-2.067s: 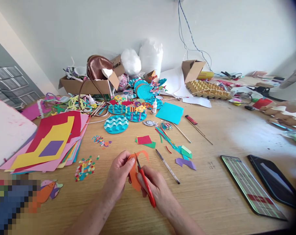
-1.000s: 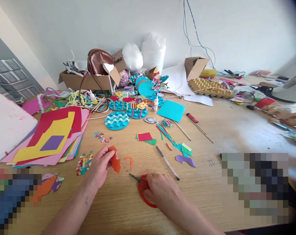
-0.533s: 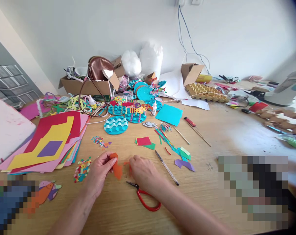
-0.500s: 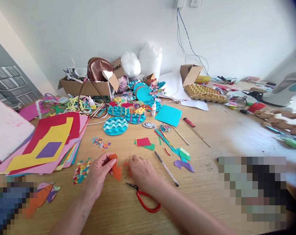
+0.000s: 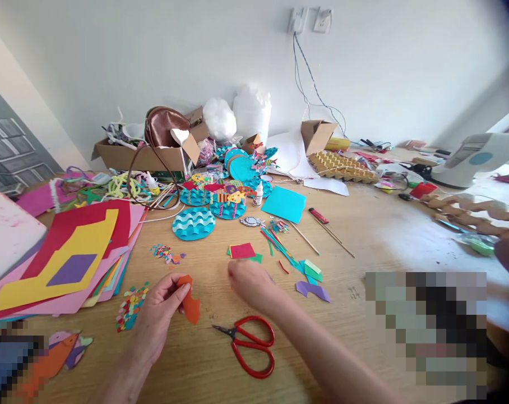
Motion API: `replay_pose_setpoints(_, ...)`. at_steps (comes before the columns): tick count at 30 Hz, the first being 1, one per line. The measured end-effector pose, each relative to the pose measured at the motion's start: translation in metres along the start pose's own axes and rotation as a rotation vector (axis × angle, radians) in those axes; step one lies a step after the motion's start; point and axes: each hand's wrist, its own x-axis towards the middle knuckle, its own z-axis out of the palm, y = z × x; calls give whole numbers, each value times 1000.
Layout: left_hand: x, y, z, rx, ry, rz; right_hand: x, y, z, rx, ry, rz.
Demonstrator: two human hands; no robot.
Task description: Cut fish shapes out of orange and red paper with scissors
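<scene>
the left hand pinches the orange paper; whether the curled right hand holds anything, i cannot tell. toward the table's near edge, scissors lie crosswise, tips leftward, handles nearer the right hand.

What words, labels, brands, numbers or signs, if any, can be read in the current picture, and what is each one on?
None can be read.
Small white bottle: printed label, too small to read.
Red packet: pale marking, too small to read.
Dark marks on the tabletop: too blurred to tell whether they are characters.
Orange paper and red-handled scissors: no lettering visible.
</scene>
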Motion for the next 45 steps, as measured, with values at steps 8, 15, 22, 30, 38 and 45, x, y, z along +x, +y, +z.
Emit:
replay_pose_setpoints(8, -5, 3, 10, 21, -50, -64, 26, 126, -50, -42, 225, 435)
replay_pose_setpoints(15, 3, 7, 16, 39, -121, -38, 14, 106, -56, -12, 226, 307)
replay_pose_setpoints(22, 15, 12, 14, -17, -113, 43, -72, 22, 10, 58, -67, -341)
replay_pose_setpoints(30, 14, 26, 16, -93, -114, 50, -83, -1, 57, -56, 64, -116)
replay_pose_setpoints(38, 4, 27, 18, -333, -50, 22, -87, 20, 40, 544, 162, -79)
replay_pose_setpoints(45, -6, 23, 28, -407, -41, 92, -84, 1, 50, 1301, 87, -24)
